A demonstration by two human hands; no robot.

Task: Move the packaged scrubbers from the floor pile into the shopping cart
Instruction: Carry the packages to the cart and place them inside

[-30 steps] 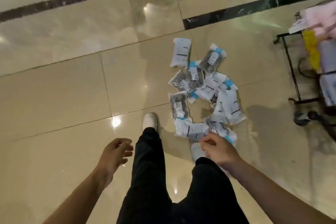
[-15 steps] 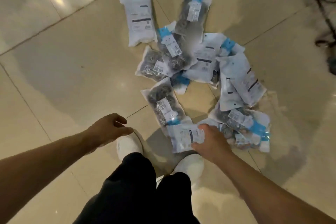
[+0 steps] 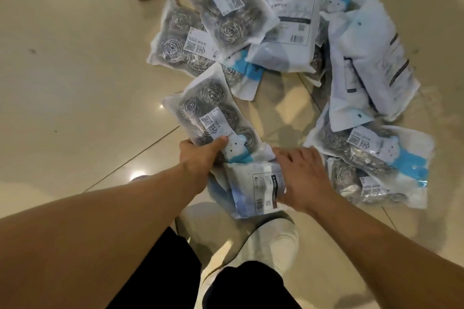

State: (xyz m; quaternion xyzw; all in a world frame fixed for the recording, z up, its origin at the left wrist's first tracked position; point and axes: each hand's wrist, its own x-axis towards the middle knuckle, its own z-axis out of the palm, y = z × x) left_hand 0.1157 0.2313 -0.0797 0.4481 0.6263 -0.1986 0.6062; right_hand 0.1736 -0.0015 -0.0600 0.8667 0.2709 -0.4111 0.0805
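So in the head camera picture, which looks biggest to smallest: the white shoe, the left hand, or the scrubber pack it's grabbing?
1. scrubber pack, looks largest.
2. white shoe, though it's nearer the camera and partly hidden.
3. left hand, smallest.

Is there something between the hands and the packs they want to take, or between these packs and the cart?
Nothing blocks the hands: the left hand already grips a clear scrubber pack, and the right hand holds a white-backed pack. The cart is out of view, so that path cannot be judged.
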